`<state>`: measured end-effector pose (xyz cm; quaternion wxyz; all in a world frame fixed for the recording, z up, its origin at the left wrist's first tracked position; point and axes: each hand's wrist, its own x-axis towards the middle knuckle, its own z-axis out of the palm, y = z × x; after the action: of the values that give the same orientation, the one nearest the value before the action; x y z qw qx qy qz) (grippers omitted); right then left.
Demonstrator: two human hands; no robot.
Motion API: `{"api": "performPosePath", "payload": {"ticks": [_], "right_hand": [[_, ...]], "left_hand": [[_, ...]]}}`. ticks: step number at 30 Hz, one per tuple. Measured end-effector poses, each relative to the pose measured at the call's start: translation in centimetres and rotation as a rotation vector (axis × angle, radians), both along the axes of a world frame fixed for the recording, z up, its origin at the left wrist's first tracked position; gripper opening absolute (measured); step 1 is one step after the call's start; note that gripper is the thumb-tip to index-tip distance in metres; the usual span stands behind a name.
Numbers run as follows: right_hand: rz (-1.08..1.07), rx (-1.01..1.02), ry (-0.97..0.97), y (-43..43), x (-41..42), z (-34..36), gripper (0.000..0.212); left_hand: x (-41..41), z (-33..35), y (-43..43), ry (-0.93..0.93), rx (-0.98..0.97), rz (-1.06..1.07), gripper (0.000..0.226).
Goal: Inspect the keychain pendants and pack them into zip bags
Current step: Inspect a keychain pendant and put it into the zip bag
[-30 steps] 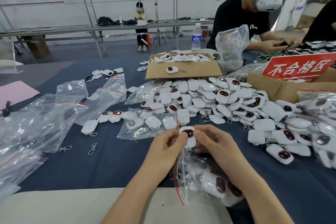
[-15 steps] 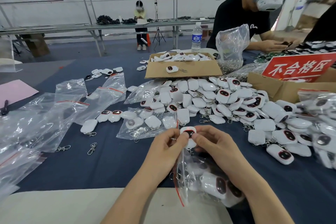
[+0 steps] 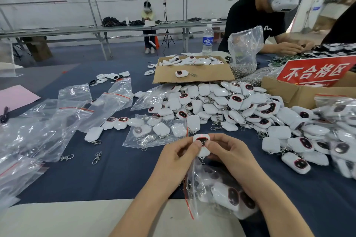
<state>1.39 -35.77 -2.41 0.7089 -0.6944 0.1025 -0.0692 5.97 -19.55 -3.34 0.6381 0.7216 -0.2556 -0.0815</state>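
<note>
Holding one pendant (image 3: 201, 141) between them, the left hand (image 3: 177, 152) and the right hand (image 3: 229, 152) each pinch its white body from a side, fingers curled round it; it is turned face-up toward the eyes, where a small red light shows above the dark window, so I judge inspection is the step in hand. Just under the right wrist lies the zip bag (image 3: 212, 188), part-filled with pendants, its red-lined edge close below the hands, likely so a passed piece has only a short drop. Beyond the left hand a flat filled bag (image 3: 152, 131) lies on the blue cloth (image 3: 119, 175); two loose clasps (image 3: 96, 158) sit near left; empty bags (image 3: 57, 121) spread farther left, within reach for the next batch. To the right and farther off, the heap (image 3: 231, 106) of unpacked pendants lies within the right hand's reach; behind it a cardboard box (image 3: 192, 77) holds more; at far right a red sign (image 3: 316, 71) marks what I take for the rejects box.
</note>
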Motion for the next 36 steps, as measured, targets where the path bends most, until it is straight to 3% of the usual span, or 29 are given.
{"api": "performPosePath", "payload": {"ticks": [25,31,36], "right_hand": [[0.023,0.031,-0.052,-0.29,0.01,-0.53,0.012],[0.028,-0.003,-0.067,-0.27,0.23,-0.74,0.018],[0.063,-0.005,-0.170,-0.17,0.01,-0.64,0.021]], "left_hand": [[-0.43,0.16,-0.21,-0.004,0.078,0.035,0.023],[-0.39,0.24,-0.52,0.044,-0.065,0.216,0.021],[-0.42,0.29,-0.39,-0.076,0.010,0.265,0.019]]}}
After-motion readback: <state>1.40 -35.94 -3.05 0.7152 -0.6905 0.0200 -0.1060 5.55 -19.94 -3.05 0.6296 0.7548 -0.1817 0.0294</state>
